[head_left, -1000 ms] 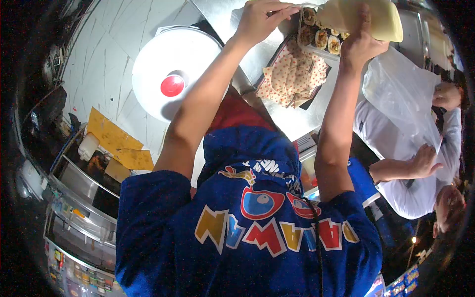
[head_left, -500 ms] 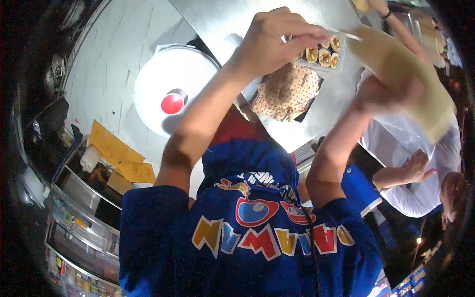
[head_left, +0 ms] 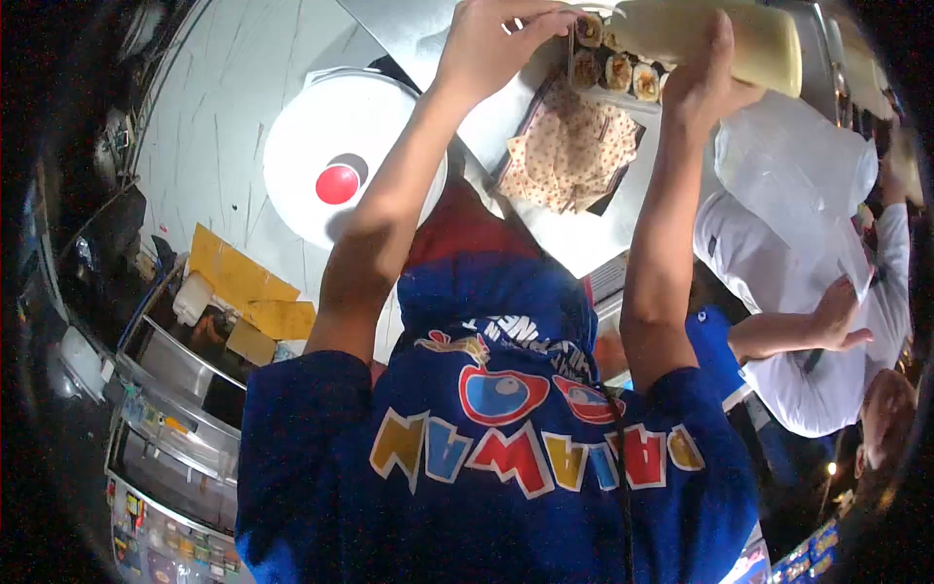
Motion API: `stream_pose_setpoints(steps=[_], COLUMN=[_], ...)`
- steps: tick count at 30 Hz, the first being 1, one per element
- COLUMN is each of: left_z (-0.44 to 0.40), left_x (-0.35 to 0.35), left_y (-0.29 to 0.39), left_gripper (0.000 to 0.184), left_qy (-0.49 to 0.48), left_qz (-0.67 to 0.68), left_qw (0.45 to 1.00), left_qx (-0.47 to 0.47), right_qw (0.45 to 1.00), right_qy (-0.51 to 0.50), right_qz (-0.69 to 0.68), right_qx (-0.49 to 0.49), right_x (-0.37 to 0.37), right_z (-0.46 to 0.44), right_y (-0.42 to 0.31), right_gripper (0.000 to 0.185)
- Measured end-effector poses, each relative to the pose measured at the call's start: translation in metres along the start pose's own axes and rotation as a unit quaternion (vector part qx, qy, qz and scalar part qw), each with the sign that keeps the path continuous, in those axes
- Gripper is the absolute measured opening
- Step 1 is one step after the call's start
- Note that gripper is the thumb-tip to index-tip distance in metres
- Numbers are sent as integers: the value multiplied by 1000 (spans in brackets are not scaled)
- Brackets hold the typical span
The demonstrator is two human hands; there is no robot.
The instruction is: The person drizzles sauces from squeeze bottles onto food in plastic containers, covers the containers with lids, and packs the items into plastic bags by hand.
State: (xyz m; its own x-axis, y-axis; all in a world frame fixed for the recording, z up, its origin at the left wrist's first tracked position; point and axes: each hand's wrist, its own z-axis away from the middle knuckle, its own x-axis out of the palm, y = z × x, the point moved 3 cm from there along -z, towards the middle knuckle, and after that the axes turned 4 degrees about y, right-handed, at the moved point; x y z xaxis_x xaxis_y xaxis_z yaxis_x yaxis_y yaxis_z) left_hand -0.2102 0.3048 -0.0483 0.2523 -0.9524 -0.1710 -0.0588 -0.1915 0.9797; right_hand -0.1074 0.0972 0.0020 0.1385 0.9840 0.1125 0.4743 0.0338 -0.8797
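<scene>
At the top of the view, a clear plastic box (head_left: 616, 75) holds several filled rolls in dark wrapping. My right hand (head_left: 708, 86) is wrapped round a pale yellow squeeze bottle (head_left: 764, 49), tilted so that its nozzle end lies over the box. My left hand (head_left: 498, 47) is pinched at the nozzle tip by the box's left edge; what its fingertips hold is too small to make out. Just below the box, dotted paper (head_left: 569, 146) lies crumpled on a dark tray, between my forearms.
A white round lid (head_left: 302, 127) with a red cap (head_left: 338, 183) stands left of my left forearm. Brown cardboard (head_left: 238, 273) lies lower left. At the right, another person in white sleeves (head_left: 793, 375) has a hand near a clear plastic bag (head_left: 793, 156).
The bottle, swung out to the right half a second ago, is back over the box with my right hand. My left hand has shifted slightly left and up.
</scene>
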Motion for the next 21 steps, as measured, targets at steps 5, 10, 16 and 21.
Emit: stream_pose_setpoints(steps=[5,10,16,21], left_z=[-3,-1,-3,-2], left_x=[-2,-2,2,3], left_y=[-9,-22,-26,-24], left_gripper=[19,19,20,21], left_qy=[15,5,33,22], left_qz=[41,33,27,52], left_qw=[999,999,998,998], left_qx=[5,-6,46,26], right_qw=[994,991,997,996], right_qy=[10,0,-18,-15], right_qz=[97,125,64,87], right_qx=[49,53,28,31], right_x=[9,10,6,9], right_z=[14,18,14,13], right_y=[-6,-1,17,11], right_gripper=[39,37,32,33])
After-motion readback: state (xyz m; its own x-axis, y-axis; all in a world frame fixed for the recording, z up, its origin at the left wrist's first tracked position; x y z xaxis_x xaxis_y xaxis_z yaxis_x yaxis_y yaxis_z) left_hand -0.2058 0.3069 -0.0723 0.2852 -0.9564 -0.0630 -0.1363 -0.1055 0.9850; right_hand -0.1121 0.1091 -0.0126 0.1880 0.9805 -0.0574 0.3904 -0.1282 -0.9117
